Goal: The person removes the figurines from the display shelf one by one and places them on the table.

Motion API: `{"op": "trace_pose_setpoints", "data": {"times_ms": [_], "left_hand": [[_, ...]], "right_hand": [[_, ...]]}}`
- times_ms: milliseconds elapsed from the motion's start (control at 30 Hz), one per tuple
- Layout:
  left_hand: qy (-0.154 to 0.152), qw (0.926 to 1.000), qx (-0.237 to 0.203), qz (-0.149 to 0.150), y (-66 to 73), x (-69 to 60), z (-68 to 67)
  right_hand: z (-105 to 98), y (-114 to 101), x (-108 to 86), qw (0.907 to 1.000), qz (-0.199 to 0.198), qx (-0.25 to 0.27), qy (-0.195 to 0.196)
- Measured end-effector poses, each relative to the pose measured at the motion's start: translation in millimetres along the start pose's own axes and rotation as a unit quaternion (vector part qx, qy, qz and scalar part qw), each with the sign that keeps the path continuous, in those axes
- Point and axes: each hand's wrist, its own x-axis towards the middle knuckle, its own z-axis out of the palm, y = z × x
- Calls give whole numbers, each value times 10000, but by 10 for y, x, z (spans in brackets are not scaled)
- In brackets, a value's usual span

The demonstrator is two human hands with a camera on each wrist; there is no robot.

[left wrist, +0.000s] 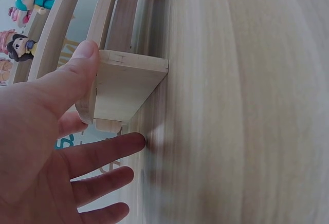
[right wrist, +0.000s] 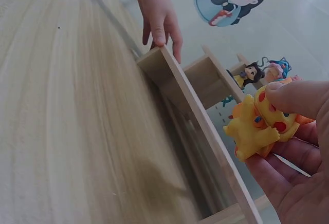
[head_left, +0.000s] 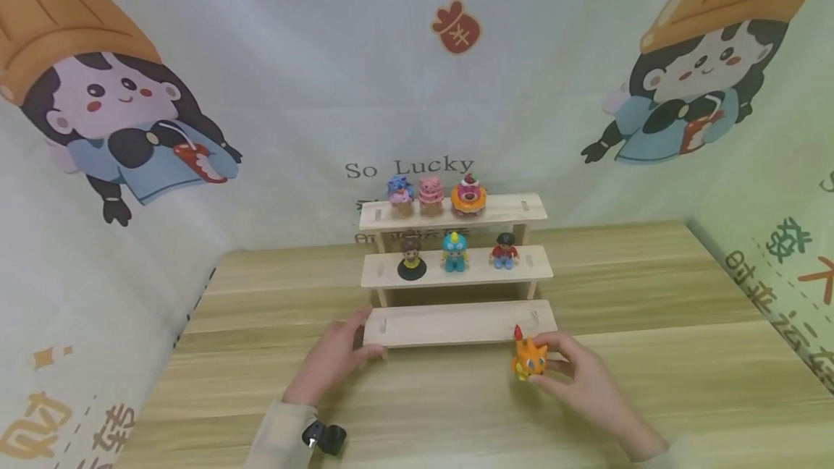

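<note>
Pikachu figurine (right wrist: pixel 252 136), pinched in the fingers of the right hand (head_left: pixel 581 381) near the right end of the lowest wooden tier (head_left: pixel 456 325), seems best kept upright and clear of the edge while the left hand (head_left: pixel 334 355), gripping the opposite end, steadies the wood.

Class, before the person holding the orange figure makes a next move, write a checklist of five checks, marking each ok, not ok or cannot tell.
1. Orange figure secured: ok, pinched between the thumb and fingers of the right hand.
2. Left hand on the stand: ok, its thumb and index finger span the left end of the bottom shelf.
3. Orange figure resting on the bottom shelf: not ok, held near its right end.
4. Three figures on the middle shelf upright: ok.
5. Stand firm if nudged: cannot tell from these pictures.
</note>
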Motion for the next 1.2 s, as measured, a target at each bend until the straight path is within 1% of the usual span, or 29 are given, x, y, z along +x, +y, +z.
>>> {"op": "trace_pose_setpoints", "data": {"times_ms": [167, 267, 467, 567, 733, 833, 933, 1100, 1200], "left_hand": [[-28, 9999, 52, -83, -4, 0, -3], [-26, 9999, 64, -77, -2, 1, -7], [-41, 10000, 19, -41, -8, 5, -2], [-54, 10000, 9, -52, -23, 9, 16], [-76, 9999, -18, -63, -34, -4, 36], [-101, 9999, -20, -111, -27, -24, 30], [-103, 9999, -22, -127, -19, -34, 20], [-76, 9999, -28, -59, -14, -20, 16], [-61, 10000, -36, -24, -11, -11, 15]], "right_hand": [[54, 8, -79, 9997, 183, -15, -163], [86, 17, -124, 9993, 287, -70, -218], [140, 97, -180, 9995, 187, -142, -192], [158, 148, -192, 9992, 308, -188, -186], [184, 231, -200, 9981, 586, -62, -187], [204, 278, -202, 9979, 623, 37, -193], [222, 312, -201, 9978, 635, -25, -173], [237, 346, -196, 9976, 654, -231, -65], [242, 356, -193, 9974, 675, -238, -48]]}}
